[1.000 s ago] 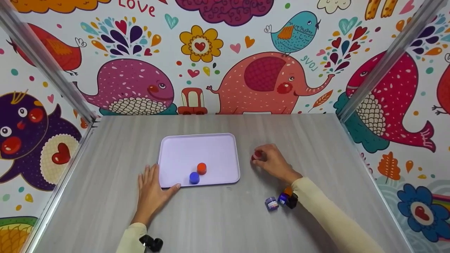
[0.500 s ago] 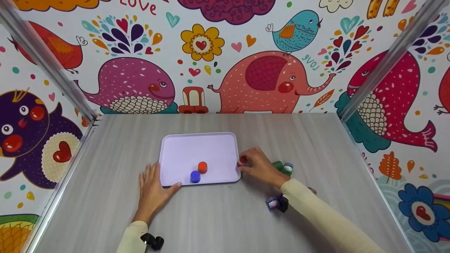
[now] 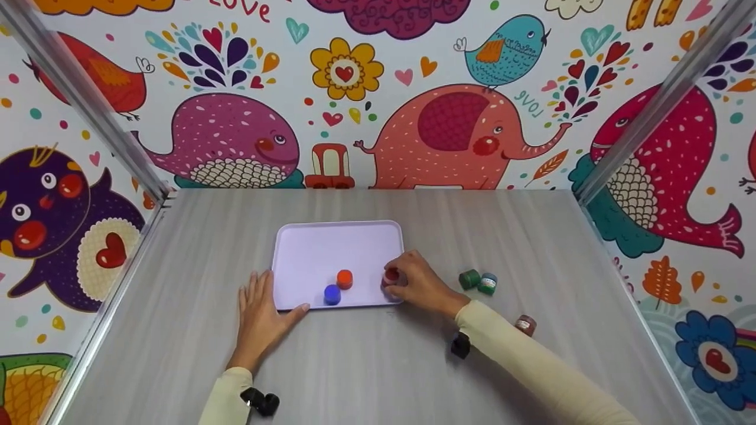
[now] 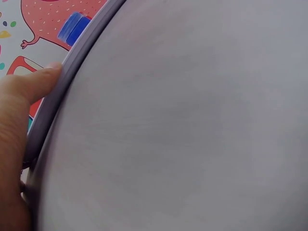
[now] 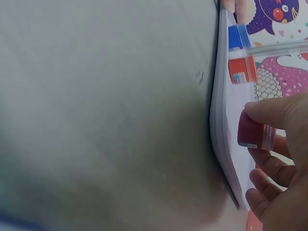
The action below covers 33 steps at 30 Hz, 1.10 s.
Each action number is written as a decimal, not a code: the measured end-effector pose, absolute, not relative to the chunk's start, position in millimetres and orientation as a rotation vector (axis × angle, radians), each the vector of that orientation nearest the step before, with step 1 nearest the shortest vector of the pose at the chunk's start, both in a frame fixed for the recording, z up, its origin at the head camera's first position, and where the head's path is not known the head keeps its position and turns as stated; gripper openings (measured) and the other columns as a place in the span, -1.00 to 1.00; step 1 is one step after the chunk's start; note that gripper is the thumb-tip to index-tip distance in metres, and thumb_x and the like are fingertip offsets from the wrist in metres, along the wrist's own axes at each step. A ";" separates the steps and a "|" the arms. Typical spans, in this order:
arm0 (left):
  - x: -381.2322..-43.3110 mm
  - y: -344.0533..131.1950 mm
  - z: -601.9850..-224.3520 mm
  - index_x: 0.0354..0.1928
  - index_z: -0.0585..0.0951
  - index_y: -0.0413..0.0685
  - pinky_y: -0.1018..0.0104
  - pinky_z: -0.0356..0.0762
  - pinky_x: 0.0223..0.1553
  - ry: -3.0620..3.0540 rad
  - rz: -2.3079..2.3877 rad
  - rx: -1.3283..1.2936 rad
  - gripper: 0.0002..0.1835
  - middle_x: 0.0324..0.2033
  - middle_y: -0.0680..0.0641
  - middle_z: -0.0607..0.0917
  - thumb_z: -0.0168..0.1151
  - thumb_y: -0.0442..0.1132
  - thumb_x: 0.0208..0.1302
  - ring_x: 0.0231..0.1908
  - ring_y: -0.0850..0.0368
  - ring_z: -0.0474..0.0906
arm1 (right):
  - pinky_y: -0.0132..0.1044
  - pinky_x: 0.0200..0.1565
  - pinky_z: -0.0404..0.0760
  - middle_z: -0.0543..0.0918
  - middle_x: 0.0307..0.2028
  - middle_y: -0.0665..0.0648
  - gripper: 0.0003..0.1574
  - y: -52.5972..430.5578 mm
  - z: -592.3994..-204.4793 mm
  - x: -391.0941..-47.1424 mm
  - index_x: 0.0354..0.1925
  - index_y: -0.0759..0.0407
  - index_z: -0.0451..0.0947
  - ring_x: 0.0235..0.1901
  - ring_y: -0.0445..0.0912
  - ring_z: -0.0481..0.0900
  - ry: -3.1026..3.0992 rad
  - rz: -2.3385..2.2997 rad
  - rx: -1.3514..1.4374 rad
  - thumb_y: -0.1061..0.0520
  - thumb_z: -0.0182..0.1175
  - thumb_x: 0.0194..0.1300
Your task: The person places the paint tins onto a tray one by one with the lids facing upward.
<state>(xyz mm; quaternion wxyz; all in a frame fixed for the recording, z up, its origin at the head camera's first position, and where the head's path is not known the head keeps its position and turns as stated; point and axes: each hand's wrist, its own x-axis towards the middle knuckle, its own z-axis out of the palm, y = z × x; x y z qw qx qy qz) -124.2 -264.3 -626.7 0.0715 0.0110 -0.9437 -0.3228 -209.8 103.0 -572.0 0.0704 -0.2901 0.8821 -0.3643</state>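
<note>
A pale lilac tray (image 3: 319,242) lies on the table. Inside it, near its front edge, stand a small orange-red paint jar (image 3: 344,279) and a blue paint jar (image 3: 332,294). My right hand (image 3: 422,286) pinches a dark red paint jar (image 5: 252,131) between thumb and fingers, over the tray's right side; whether it touches the tray's base I cannot tell. The left hand (image 3: 261,321) rests at the tray's front left corner. Its straight fingers lie along the left side and its thumb touches the front rim.
To the right of the tray are a green jar (image 3: 469,279) and a second green jar (image 3: 488,283) with a bluish label. A brownish red jar (image 3: 525,325) lies beside the right sleeve (image 3: 520,348). Patterned walls and metal posts (image 3: 649,112) border the table.
My right hand has carried the dark red jar leftward from the table to over the tray. The left hand has stayed at the tray's corner. The right sleeve now covers the purple jar.
</note>
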 end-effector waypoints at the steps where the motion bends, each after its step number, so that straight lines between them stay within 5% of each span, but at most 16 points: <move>1: -124.3 -264.2 -626.8 0.67 0.13 -0.47 -0.38 -0.44 0.67 -2.835 -0.970 0.031 0.30 0.65 -0.50 0.18 0.53 0.31 0.24 0.71 -0.46 -0.19 | -0.19 0.14 0.66 0.68 -0.02 0.01 -0.53 100.4 -572.6 -209.1 0.22 0.21 0.73 0.12 -0.08 0.47 2.648 -1.090 -0.868 0.14 0.54 0.40; 33: -126.9 -264.9 -627.9 0.67 0.15 -0.47 -0.37 -0.44 0.67 -2.856 -0.949 0.057 0.32 0.65 -0.51 0.17 0.54 0.33 0.21 0.71 -0.48 -0.17 | -0.26 0.18 0.66 0.66 0.02 0.04 -0.50 64.4 -585.9 -195.8 0.22 0.18 0.70 0.12 -0.09 0.48 2.578 -1.130 -1.005 0.09 0.56 0.41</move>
